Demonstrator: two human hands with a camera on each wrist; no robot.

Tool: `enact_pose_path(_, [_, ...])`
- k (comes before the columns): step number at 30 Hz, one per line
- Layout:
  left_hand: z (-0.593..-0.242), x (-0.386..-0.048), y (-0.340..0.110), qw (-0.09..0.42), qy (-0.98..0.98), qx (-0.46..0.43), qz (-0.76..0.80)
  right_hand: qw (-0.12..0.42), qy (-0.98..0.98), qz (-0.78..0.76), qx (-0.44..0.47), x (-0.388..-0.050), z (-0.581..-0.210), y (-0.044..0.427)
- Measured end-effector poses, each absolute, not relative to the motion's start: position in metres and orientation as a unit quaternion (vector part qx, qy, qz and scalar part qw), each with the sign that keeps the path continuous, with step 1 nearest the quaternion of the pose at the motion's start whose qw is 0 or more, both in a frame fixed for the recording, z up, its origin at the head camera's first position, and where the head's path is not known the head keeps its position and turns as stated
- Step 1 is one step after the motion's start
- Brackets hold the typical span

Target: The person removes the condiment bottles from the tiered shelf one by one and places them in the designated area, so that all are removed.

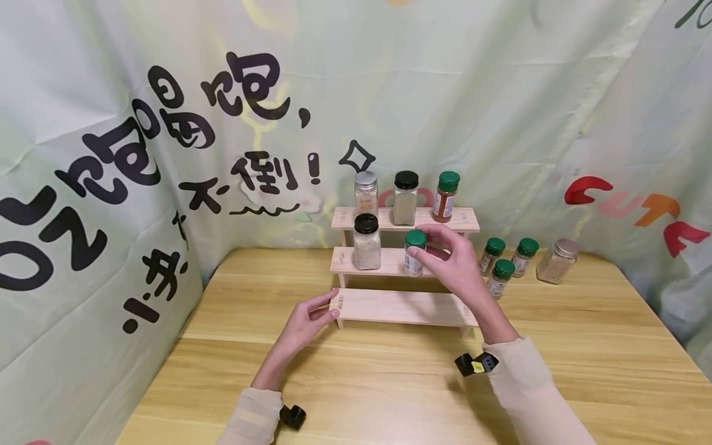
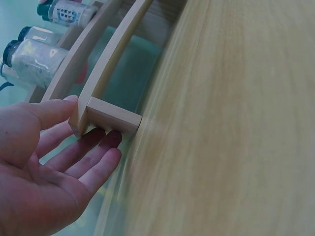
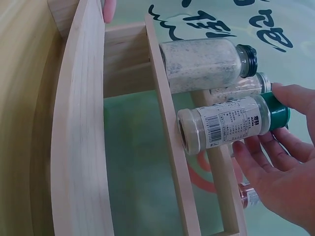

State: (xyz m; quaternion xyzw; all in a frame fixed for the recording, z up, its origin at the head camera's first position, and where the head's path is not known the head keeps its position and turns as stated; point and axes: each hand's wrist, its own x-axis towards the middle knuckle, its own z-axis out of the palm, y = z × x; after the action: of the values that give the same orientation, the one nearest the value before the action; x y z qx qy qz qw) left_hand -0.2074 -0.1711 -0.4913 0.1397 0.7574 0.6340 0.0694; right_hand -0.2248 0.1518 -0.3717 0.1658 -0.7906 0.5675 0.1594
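Observation:
My right hand (image 1: 457,264) pinches a small spice jar (image 1: 413,264) by its green lid, thumb on one side and fingers on the other. In the right wrist view, this jar (image 3: 229,125) has a white barcode label, and its base is at the middle tier's front edge; whether it touches the board I cannot tell. My left hand (image 1: 305,320) holds the left end of the bottom tier of a three-tier wooden rack (image 1: 400,307). The left wrist view shows its thumb at the board's corner and its fingers by the leg. A black-lidded jar (image 1: 367,244) stands on the middle tier, to the left.
On the top tier stand a silver-lidded jar (image 1: 366,191), a black-lidded jar (image 1: 406,201) and a green-lidded jar (image 1: 445,201) with red contents. Right of the rack, three small green-lidded jars (image 1: 521,262) and a silver-lidded jar (image 1: 556,262) stand on the wooden table (image 1: 389,383). Printed cloth hangs behind.

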Motion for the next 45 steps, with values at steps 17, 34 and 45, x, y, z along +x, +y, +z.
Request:
enact_pose_path(17, [-0.492,-0.208,-0.171,0.067,0.756,0.135,0.637,0.171,-0.786,0.574,0.15,-0.199,-0.373,0.172])
enact_pose_path(34, [-0.491,-0.207,-0.171,0.065,0.756,0.136,0.637,0.185,-0.777,0.583,0.146,-0.179,-0.385,0.191])
enact_pose_path(45, [-0.492,-0.209,-0.171,0.07,0.751,0.141,0.641,0.201,-0.778,0.582,0.125,-0.179,-0.385,0.207])
